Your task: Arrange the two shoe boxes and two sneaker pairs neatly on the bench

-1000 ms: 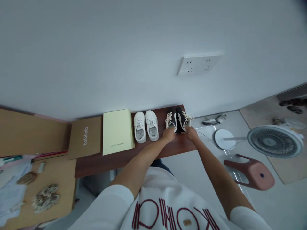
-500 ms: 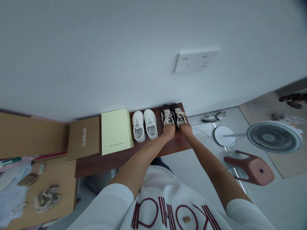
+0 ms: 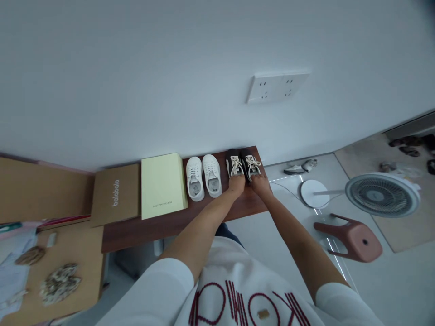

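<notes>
A pair of dark sneakers with cream laces stands side by side on the narrow brown wooden shelf (image 3: 132, 235), toes toward the wall. My left hand (image 3: 237, 182) grips the heel of the left dark sneaker (image 3: 234, 159), fingers curled inside its opening. The heel of the right dark sneaker (image 3: 250, 161) is held the same way by my right hand (image 3: 260, 184). The fingertips of both hands are hidden in the shoes. To the left is a pair of white sneakers, the left white sneaker (image 3: 194, 171) and right white sneaker (image 3: 212, 172), untouched.
Left of the white sneakers are a pale yellow shoebox (image 3: 161, 185) and a brown cardboard box (image 3: 115, 194). A desk (image 3: 78, 244) with papers adjoins at lower left. On the right-hand floor stand a fan (image 3: 382, 194), a pink stool (image 3: 363, 242) and loose shoes (image 3: 301, 167).
The view has shifted slightly, so most things sit a little further left. Both hands stay on the heels of the dark sneakers, which have hardly moved on the shelf.
</notes>
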`<action>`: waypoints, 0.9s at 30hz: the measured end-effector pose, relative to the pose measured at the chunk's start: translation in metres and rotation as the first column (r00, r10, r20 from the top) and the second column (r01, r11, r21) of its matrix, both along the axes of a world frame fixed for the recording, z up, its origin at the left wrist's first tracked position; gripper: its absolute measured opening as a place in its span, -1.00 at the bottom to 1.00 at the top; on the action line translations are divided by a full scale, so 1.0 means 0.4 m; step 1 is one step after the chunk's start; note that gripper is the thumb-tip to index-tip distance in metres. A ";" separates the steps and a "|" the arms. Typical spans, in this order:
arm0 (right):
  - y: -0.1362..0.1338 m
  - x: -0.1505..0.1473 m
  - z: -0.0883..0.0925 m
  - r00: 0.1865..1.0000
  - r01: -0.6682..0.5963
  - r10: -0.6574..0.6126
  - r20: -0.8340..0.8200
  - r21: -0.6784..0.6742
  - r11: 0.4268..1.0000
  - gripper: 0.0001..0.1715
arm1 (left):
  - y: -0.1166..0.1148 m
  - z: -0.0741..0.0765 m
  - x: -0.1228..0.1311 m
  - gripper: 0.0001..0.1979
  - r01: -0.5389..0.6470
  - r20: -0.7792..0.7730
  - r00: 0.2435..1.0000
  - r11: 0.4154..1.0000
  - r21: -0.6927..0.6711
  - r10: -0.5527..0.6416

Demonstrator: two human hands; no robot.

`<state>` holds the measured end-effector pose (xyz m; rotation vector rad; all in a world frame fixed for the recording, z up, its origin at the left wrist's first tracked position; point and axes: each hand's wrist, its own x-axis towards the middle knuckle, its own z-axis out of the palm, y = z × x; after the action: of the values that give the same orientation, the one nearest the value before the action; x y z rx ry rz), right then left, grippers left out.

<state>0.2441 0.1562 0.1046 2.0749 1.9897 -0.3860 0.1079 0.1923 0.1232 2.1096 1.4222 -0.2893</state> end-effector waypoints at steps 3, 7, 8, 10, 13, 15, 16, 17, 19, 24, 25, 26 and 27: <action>-0.011 0.001 0.018 0.999 0.019 -0.017 -0.028 0.082 0.996 -0.65 | -0.008 0.014 -0.013 -0.63 0.003 0.025 1.000 0.999 0.045 -0.004; -0.050 0.003 0.045 0.994 0.041 -0.024 -0.103 0.173 0.984 -0.63 | -0.035 0.043 -0.052 -0.65 -0.004 0.135 0.991 0.996 0.086 -0.008; -0.067 0.002 0.049 0.992 0.045 -0.022 -0.125 0.183 0.982 -0.62 | -0.049 0.050 -0.072 -0.67 -0.018 0.166 0.986 0.997 0.076 0.006; -0.109 -0.008 0.053 0.986 0.051 -0.020 -0.168 0.184 0.982 -0.62 | -0.086 0.060 -0.131 -0.69 -0.056 0.228 0.973 0.998 0.042 0.045; -0.192 -0.042 0.045 0.972 0.060 -0.026 -0.232 0.142 0.988 -0.63 | -0.168 0.065 -0.260 -0.74 -0.110 0.277 0.953 0.993 -0.050 0.120; -0.255 -0.079 0.034 0.959 0.070 -0.044 -0.279 0.082 0.994 -0.64 | -0.236 0.062 -0.366 -0.77 -0.192 0.258 0.941 0.974 -0.120 0.217; -0.285 -0.100 0.029 0.951 0.072 -0.057 -0.303 0.038 0.997 -0.64 | -0.273 0.060 -0.422 -0.78 -0.254 0.241 0.928 0.956 -0.146 0.283; -0.314 -0.122 0.024 0.943 0.069 -0.071 -0.325 -0.016 0.997 -0.64 | -0.310 0.058 -0.480 -0.78 -0.323 0.226 0.907 0.932 -0.165 0.355; -0.360 -0.169 0.019 0.927 0.033 -0.080 -0.366 -0.134 0.990 -0.65 | -0.387 0.054 -0.596 -0.76 -0.465 0.183 0.849 0.866 -0.186 0.495; -0.360 -0.275 0.038 0.883 -0.192 0.048 -0.467 -0.265 0.945 -0.66 | -0.532 0.032 -0.847 -0.69 -0.851 0.091 0.507 0.514 -0.109 0.857; -0.340 -0.298 0.048 0.867 -0.235 0.081 -0.491 -0.260 0.937 -0.64 | -0.543 0.025 -0.887 -0.73 -0.905 0.131 0.409 0.420 -0.068 0.903; -0.315 -0.323 0.060 0.847 -0.275 0.111 -0.519 -0.250 0.928 -0.63 | -0.546 0.018 -0.925 -0.78 -0.945 0.185 0.315 0.326 -0.029 0.931; -0.288 -0.352 0.075 0.824 -0.308 0.134 -0.550 -0.236 0.922 -0.62 | -0.541 0.012 -0.962 -0.82 -0.971 0.248 0.232 0.240 -0.002 0.941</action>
<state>0.1034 0.0409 0.1345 1.6187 2.2333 -1.2498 -0.2770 -0.0239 0.1282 0.8670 2.3521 0.5600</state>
